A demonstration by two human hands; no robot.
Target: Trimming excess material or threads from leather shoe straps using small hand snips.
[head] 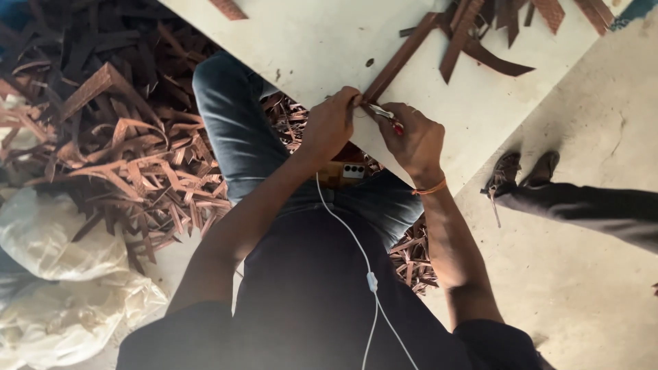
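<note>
A long brown leather strip [401, 58] lies across the white board [322, 41] and ends at my hands. My left hand [329, 127] pinches the strip's near end at the board's edge. My right hand [415, 140], with an orange band at the wrist, grips a small cutting tool with a red handle [389, 120], its metal tip against the strip's end. The two hands touch at the strip. A white cable [356, 240] hangs down my front.
More brown strips [493, 34] lie at the board's far end. A big heap of brown offcuts [130, 144] covers the floor at left, beside white plastic bags [62, 274]. Another person's legs and shoes [521, 171] reach in from the right on concrete floor.
</note>
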